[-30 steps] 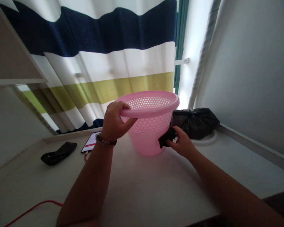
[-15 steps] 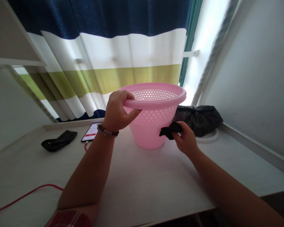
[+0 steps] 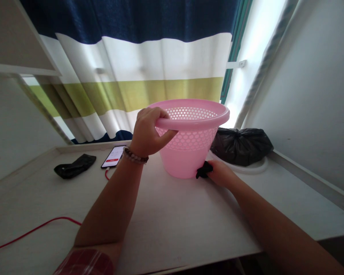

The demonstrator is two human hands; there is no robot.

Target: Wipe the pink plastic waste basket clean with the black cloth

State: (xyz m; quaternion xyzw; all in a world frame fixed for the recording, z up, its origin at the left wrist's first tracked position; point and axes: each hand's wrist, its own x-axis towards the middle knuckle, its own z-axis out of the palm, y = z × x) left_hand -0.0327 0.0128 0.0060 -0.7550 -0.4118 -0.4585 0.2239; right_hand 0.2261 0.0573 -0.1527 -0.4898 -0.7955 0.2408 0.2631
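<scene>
A pink plastic basket [image 3: 186, 152] with a perforated upper wall stands upright on the white table. My left hand [image 3: 151, 130] grips its rim at the left, thumb outside and fingers over the edge. Low on the basket's right side, my right hand [image 3: 221, 172] is closed on a black cloth [image 3: 204, 169], which is against the wall near the base. Part of the cloth is hidden by the fingers.
On the white table [image 3: 166, 229], a phone [image 3: 113, 156] with a red cable [image 3: 46, 223] and a black pouch-like item [image 3: 75, 166] lie left. A tied black bag [image 3: 242, 147] rests on a white ring-shaped item [image 3: 253, 168] at right. A striped curtain [image 3: 132, 91] hangs behind.
My right hand has moved down with the black cloth, from the middle of the basket's side to near its base. My left hand still holds the rim. The view has shifted slightly.
</scene>
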